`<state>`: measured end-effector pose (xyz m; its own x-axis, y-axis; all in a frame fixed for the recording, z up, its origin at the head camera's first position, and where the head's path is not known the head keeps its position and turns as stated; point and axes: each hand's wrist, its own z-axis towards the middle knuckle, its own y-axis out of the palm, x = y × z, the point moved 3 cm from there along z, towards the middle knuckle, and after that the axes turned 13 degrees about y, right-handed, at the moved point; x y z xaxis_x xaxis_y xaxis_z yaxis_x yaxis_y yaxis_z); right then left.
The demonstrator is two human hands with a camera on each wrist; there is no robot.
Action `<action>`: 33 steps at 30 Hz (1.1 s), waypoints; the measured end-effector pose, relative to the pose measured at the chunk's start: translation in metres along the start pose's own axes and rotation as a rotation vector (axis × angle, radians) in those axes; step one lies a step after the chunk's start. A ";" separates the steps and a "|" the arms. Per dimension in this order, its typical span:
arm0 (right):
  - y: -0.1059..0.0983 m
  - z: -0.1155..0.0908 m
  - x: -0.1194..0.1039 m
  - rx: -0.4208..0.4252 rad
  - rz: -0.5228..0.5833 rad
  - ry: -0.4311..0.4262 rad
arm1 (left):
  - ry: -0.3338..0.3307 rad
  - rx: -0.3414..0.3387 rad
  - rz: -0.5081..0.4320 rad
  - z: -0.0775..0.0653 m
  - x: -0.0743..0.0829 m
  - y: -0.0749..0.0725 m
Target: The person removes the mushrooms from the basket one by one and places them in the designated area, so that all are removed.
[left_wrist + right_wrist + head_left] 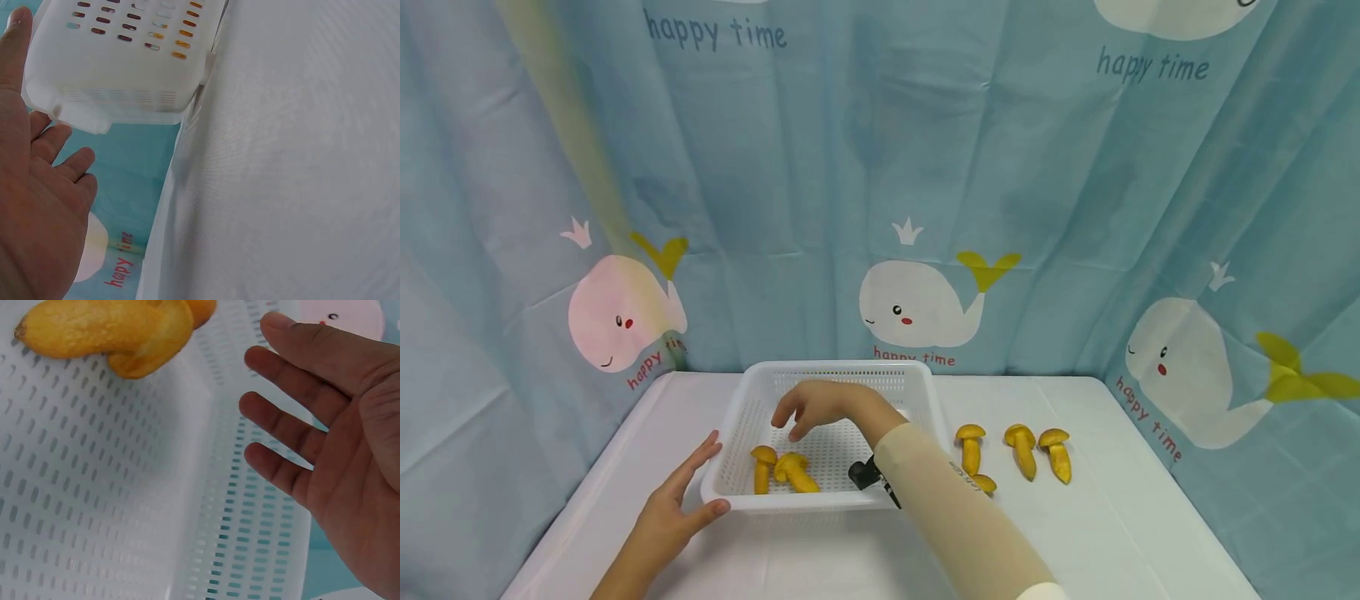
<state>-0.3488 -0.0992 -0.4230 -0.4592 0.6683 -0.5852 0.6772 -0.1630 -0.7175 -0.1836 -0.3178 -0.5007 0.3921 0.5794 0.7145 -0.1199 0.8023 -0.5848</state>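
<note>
Right hand [823, 404] hovers over the inside of the white perforated basket [820, 502], fingers loosely bent and apart — holding nothing. Two yellow mushrooms [795, 472] lie in the basket's near left corner. Left hand [668, 517], empty, thumb and fingers spread, is beside that corner — whether it touches is hard to tell. Right of the basket, four more mushrooms [1022, 452] lie on the white desk [1135, 533], one partly hidden by the beige sleeve [955, 500]. Behind the basket hangs a blue whale-print curtain [805, 192].
</note>
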 end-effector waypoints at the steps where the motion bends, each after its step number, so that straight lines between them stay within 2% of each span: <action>1: 0.002 0.002 0.001 -0.008 0.005 0.001 | -0.009 -0.003 0.003 0.000 0.000 0.000; 5: 0.007 0.007 0.007 -0.036 0.007 0.008 | -0.023 -0.013 0.018 0.001 0.000 0.001; 18: 0.022 0.015 0.023 -0.168 0.056 0.077 | 0.011 0.006 0.027 0.000 0.002 -0.001; 26: 0.028 0.019 0.029 -0.211 0.066 0.128 | -0.028 -0.011 0.047 0.000 -0.001 0.001; 33: 0.029 0.022 0.030 -0.239 0.077 0.136 | -0.004 0.008 0.032 -0.001 0.000 0.001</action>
<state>-0.3556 -0.1002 -0.4696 -0.3304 0.7544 -0.5672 0.8311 -0.0523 -0.5537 -0.1832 -0.3173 -0.5016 0.3846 0.6050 0.6972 -0.1392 0.7846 -0.6041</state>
